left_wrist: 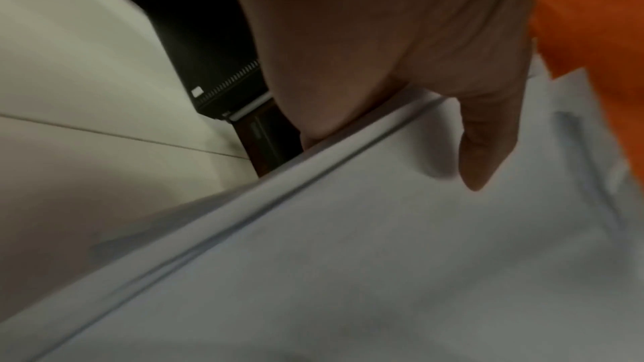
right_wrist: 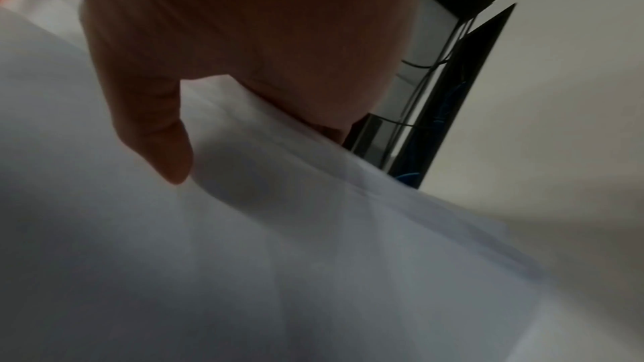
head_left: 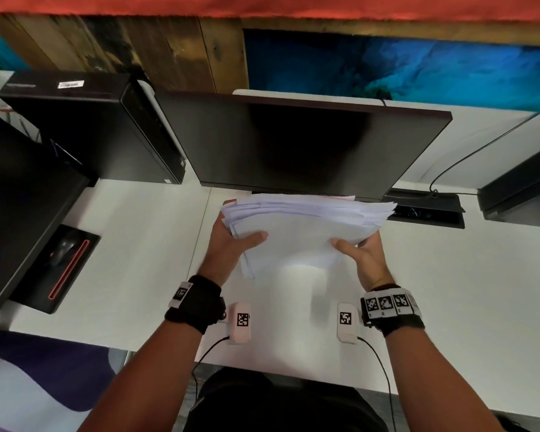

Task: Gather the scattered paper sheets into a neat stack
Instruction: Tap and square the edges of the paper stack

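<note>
A bundle of white paper sheets [head_left: 306,226] is held upright on the white desk [head_left: 144,244], its top edges fanned and uneven. My left hand [head_left: 231,241] grips its left side, thumb across the front sheet and fingers hidden behind. At the right side my right hand [head_left: 360,254] grips the same way. The left wrist view has the left hand [left_wrist: 400,70] with its thumb lying on the paper sheets [left_wrist: 383,258]. The right wrist view gives the right hand [right_wrist: 244,46] with its thumb pressed on the paper sheets [right_wrist: 244,258].
A dark monitor [head_left: 306,145] stands right behind the paper. A black computer case [head_left: 100,126] sits at the back left, and a mouse on a black pad [head_left: 66,260] lies left. An open cable box [head_left: 427,210] is at the right.
</note>
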Tool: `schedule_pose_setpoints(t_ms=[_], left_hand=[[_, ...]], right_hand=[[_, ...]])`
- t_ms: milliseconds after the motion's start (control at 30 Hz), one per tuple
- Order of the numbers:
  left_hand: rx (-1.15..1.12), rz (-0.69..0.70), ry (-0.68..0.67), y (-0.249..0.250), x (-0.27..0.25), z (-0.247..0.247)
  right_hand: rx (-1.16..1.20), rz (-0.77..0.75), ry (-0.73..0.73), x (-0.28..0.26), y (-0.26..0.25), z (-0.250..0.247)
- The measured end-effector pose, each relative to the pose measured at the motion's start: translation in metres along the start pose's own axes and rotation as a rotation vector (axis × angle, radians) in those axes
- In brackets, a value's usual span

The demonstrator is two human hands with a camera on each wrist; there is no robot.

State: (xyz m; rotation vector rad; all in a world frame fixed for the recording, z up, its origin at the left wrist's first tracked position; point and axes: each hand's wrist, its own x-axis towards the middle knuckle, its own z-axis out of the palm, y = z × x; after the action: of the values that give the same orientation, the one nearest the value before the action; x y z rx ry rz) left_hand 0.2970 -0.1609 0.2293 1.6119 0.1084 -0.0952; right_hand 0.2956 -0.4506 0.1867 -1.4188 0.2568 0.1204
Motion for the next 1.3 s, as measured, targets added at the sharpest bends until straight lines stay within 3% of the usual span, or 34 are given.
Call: schedule_pose_setpoints(t_ms=[133,267,367,633,867,1167,1300], left_hand=[[-0.077,-0.046,0.019,0.0,0.002,0.004],[-0.086,-0.18,-0.052,-0.015,-0.007,0.007],[-0.103,-0.189,-0.031,-0.016,-0.014,0.009],[-0.135,0.009,0.246,0.03,-0.022,0.034],[-0.178,-0.047,0.402,0.046,-0.016,0.054],[-0.191,-0.049,0.432,0.044,-0.019,0.054],[-0.116,0.012,0.26,0.033,-0.021,0.036]], right_hand=[[0.03,-0.056,-0.011,0.0,-0.006,0.0],[-0.045,0.038,-0.041,0.008,0.01,-0.003],[-0.064,0.047,-0.036,0.006,0.011,-0.004],[-0.11,-0.025,-0.021,0.0,0.0,-0.005],[-0.115,-0.018,0.004,-0.002,0.0,-0.002],[-0.118,-0.051,0.02,-0.002,0.0,0.001],[-0.071,-0.048,0.083,-0.004,-0.001,0.004]])
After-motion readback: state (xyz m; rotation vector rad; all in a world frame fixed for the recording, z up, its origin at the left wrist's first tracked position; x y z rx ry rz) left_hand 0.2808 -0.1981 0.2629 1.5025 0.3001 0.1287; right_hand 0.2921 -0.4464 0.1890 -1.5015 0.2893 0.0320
